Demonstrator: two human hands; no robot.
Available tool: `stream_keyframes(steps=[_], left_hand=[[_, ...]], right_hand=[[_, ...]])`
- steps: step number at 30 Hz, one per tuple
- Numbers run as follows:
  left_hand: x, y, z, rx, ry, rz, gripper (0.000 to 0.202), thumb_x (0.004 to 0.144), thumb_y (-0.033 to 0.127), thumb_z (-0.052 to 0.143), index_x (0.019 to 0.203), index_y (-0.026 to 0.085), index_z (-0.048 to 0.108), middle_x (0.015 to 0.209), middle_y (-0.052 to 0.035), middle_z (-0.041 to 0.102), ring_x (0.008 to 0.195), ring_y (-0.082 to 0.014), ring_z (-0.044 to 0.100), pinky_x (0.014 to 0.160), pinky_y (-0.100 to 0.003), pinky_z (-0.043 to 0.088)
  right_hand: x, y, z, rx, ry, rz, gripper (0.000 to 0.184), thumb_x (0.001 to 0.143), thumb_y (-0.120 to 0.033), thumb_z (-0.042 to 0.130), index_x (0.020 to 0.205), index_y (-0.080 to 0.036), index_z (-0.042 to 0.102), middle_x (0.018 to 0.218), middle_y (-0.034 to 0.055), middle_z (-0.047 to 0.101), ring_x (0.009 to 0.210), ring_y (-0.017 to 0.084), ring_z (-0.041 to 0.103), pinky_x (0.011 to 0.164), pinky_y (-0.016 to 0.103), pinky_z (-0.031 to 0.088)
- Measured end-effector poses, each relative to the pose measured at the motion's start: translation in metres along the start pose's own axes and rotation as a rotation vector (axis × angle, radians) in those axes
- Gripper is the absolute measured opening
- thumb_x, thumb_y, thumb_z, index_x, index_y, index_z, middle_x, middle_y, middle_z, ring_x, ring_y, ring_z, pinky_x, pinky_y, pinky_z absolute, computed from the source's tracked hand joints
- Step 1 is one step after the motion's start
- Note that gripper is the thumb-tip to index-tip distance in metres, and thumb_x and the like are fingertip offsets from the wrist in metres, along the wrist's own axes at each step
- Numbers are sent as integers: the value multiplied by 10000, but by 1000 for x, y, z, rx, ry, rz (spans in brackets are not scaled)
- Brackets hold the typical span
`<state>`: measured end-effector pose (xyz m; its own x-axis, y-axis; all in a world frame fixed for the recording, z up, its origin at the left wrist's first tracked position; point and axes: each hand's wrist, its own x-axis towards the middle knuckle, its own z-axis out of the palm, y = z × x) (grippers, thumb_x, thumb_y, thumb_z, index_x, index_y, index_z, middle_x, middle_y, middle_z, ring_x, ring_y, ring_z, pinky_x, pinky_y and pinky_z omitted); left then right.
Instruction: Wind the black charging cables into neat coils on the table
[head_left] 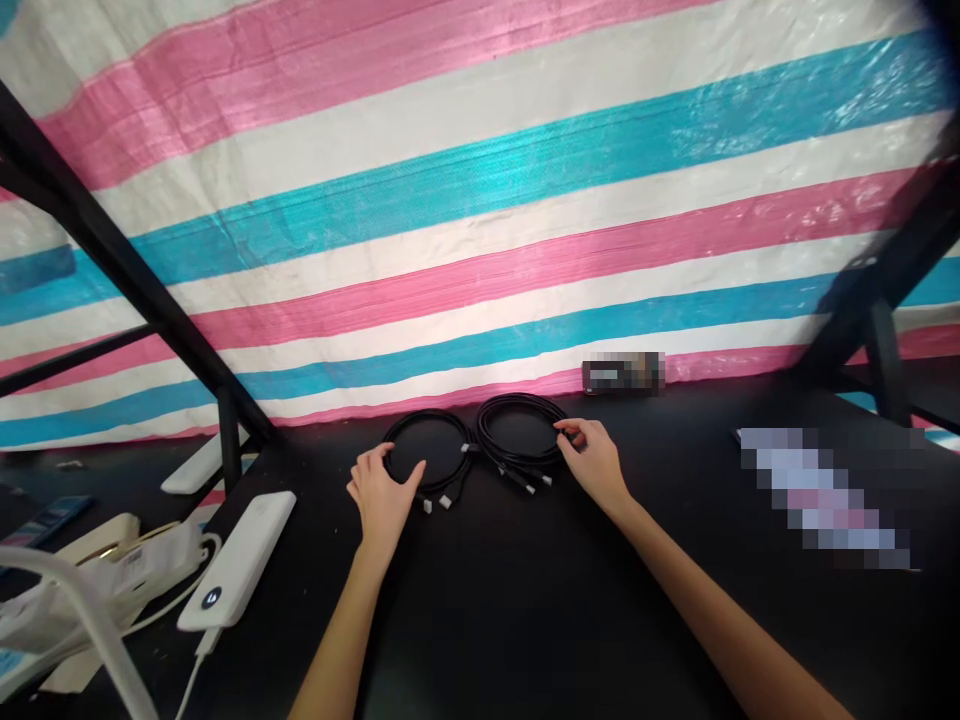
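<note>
Two black coiled cables lie side by side on a black table (525, 600) near a striped tarp. My left hand (382, 495) rests on the near edge of the left coil (429, 428), fingers spread around its rim. My right hand (596, 460) touches the right edge of the right coil (517, 425), fingertips pinching the loop. Loose cable ends with white-tipped plugs (442, 497) trail between the two hands.
A white power bank (240, 560) with a lit indicator and a white cable lies at the left, beside a white power strip (112, 580). Black frame bars (127, 270) rise on the left and right. Blurred items sit at the right (825, 500) and by the tarp (622, 372).
</note>
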<state>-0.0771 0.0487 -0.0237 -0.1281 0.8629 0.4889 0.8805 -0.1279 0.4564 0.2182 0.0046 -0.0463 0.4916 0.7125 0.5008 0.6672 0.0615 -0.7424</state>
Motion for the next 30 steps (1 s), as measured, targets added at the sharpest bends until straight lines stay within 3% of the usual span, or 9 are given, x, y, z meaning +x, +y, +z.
stream_keyframes(steps=[3,8,16,20,23,25,26,28,30], left_hand=[[6,-14,4,199,-52,-124,689,710,540,598,1245,124,478,1113,-155,532,1066,-335,460,902,-463,325],[10,-22,7,223,-241,-203,558,723,419,583,1180,102,534,1145,-183,509,1122,-352,423,931,-452,293],[12,-25,-16,98,-219,-296,456,667,80,502,1122,46,518,1140,-244,514,1130,-376,459,939,-477,291],[0,-35,-42,-64,-232,-292,323,652,55,466,959,127,537,886,-152,603,1016,-342,549,880,-457,364],[-18,-28,-76,-255,-230,-260,198,705,115,416,878,190,473,749,-44,573,761,-215,609,727,-336,452],[-34,-12,-104,-416,-238,-191,165,697,135,403,843,209,421,712,22,527,605,-127,563,633,-260,456],[-42,-2,-118,-640,-257,-111,164,666,120,413,804,207,406,690,38,499,559,-103,526,587,-235,439],[-57,20,-144,-885,-373,13,157,629,94,428,746,197,407,638,51,459,525,-82,478,508,-199,391],[-68,41,-164,-1006,-468,39,120,643,88,440,711,186,422,616,50,446,485,-72,450,430,-183,338]], right_hand=[[2,-3,-2,9,1,-13,239,727,-262,512,884,-166,666,810,47,534,640,148,497,633,303,438],[0,-6,0,1,-20,-34,238,730,-261,511,888,-170,663,823,52,534,642,151,499,628,304,440],[1,0,3,-22,5,-46,234,725,-243,500,879,-164,658,816,48,520,640,151,499,667,322,447],[5,-2,-5,26,64,-43,226,725,-208,494,873,-159,658,803,49,528,629,146,495,678,325,448],[6,-14,-9,78,66,-63,211,747,-213,492,875,-163,654,810,49,542,628,141,493,671,316,448],[2,-31,-8,180,-15,-104,209,776,-263,510,897,-159,645,834,57,562,656,146,507,660,308,451],[-2,-43,-5,253,-105,-121,234,795,-307,515,930,-160,638,856,63,577,688,154,524,655,305,455],[-17,-68,1,384,-342,-136,329,818,-380,514,1059,-176,606,980,87,595,840,184,563,690,312,469],[-39,-93,5,465,-582,-168,484,794,-418,573,1226,-207,513,1190,109,537,1057,212,532,815,345,462]])
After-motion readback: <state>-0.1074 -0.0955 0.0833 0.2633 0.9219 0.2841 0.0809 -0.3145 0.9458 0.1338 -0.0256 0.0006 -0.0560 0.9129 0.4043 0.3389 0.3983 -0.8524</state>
